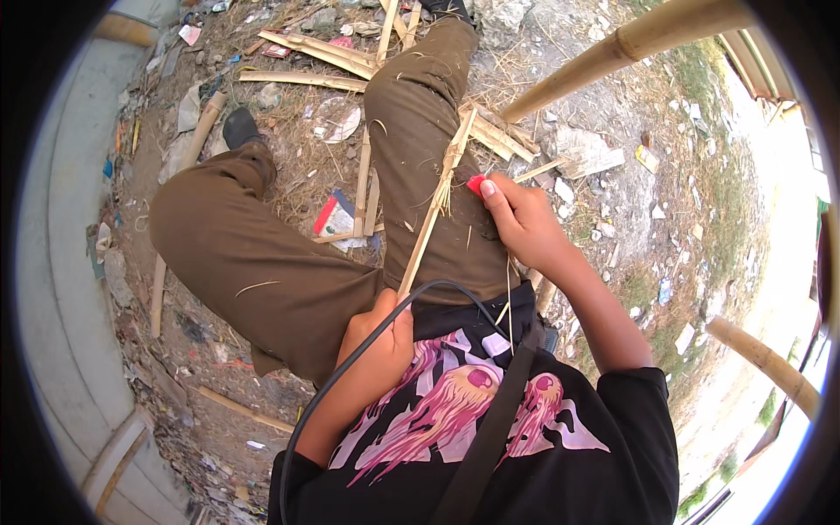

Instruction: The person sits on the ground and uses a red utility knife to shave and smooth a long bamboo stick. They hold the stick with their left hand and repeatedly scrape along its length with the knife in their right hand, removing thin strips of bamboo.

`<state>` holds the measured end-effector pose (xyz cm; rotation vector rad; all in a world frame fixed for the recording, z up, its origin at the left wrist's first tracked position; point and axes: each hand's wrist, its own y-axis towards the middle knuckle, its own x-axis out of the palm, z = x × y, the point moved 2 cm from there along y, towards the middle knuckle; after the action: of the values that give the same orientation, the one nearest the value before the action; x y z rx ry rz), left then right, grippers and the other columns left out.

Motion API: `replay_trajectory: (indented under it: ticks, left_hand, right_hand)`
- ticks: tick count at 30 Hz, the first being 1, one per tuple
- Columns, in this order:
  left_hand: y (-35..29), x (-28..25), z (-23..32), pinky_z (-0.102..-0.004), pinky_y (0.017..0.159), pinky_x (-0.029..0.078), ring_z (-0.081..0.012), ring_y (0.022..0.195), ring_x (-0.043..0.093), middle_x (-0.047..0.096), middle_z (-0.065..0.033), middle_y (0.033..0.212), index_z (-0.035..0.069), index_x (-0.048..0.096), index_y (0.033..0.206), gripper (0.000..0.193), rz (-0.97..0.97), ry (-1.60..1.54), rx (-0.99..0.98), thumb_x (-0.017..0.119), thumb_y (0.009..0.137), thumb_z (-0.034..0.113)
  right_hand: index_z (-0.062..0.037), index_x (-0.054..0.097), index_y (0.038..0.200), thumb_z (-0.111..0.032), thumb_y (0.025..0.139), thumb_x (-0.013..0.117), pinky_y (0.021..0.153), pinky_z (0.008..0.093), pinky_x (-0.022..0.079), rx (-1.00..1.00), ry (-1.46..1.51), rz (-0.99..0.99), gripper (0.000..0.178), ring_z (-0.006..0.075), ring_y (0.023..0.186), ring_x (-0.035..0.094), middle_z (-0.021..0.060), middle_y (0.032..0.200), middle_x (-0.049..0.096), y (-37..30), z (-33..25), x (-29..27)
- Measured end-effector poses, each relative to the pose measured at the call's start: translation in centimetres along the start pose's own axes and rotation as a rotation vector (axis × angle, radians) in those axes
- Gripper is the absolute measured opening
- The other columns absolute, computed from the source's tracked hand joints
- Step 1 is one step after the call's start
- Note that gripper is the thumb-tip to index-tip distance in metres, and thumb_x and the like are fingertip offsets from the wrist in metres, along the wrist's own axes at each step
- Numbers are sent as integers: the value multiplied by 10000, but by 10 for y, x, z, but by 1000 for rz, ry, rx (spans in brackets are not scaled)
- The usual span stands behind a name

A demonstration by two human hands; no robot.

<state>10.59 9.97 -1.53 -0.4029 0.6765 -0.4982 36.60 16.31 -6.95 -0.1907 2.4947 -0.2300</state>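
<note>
My left hand (378, 343) is closed on the near end of a split bamboo strip (427, 229), close to my waist. The strip runs forward and slightly right across my thigh, and thin shavings curl from its middle. Beside the strip, on its right, my right hand (525, 223) is closed on a small red object (476, 185). Only its red end shows past the thumb, so its kind cannot be made out. Brown trousers (306, 236) cover my legs, with loose fibres lying on the cloth.
Split bamboo pieces (304, 80) lie on the littered ground ahead and between my legs. A thick bamboo pole (626, 48) slants in from the upper right, another (763, 363) stands at the right. A grey wall (66, 262) bounds the left. A black cable (350, 359) crosses my left forearm.
</note>
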Motion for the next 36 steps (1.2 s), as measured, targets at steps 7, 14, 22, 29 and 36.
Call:
replay_trajectory:
  ticks: [7, 14, 22, 29, 36]
  left_hand:
    - [-2, 2, -5, -428, 534, 429, -389, 544, 570, 543, -203, 658, 14, 621, 997, 253, 80, -9, 26, 534, 1102, 227]
    - [-1, 5, -11, -394, 532, 422, -293, 515, 529, 531, -186, 655, 7, 620, 980, 271, 105, -86, 53, 553, 1103, 238]
    - [4, 12, -16, -379, 533, 406, -237, 504, 452, 507, -172, 635, -5, 622, 966, 292, 68, -97, -8, 553, 1105, 242]
    - [1, 12, -17, -397, 502, 397, -275, 486, 500, 513, -176, 591, -5, 614, 924, 287, 121, -160, -8, 580, 1088, 228]
    - [-1, 12, -24, -400, 494, 391, -226, 461, 475, 520, -160, 571, -5, 601, 896, 311, 107, -176, 3, 584, 1092, 236]
  right_hand:
    - [-91, 598, 1003, -370, 1110, 488, 584, 534, 500, -124, -354, 52, 319, 432, 640, 658, 184, 654, 627, 4, -17, 2]
    - [-80, 549, 1027, -358, 1115, 475, 580, 537, 509, -67, -292, 34, 301, 441, 630, 656, 189, 630, 612, -1, -9, 10]
    - [-49, 561, 946, -366, 1119, 451, 594, 555, 510, -74, -295, 4, 378, 456, 626, 648, 218, 611, 604, 19, -9, 23]
    - [-46, 595, 926, -376, 1104, 467, 602, 563, 503, -162, -298, -80, 396, 468, 623, 634, 231, 611, 597, 24, -11, 13]
    - [-44, 611, 896, -372, 1095, 472, 602, 555, 491, -181, -220, -91, 409, 456, 617, 627, 225, 591, 577, 20, 0, 7]
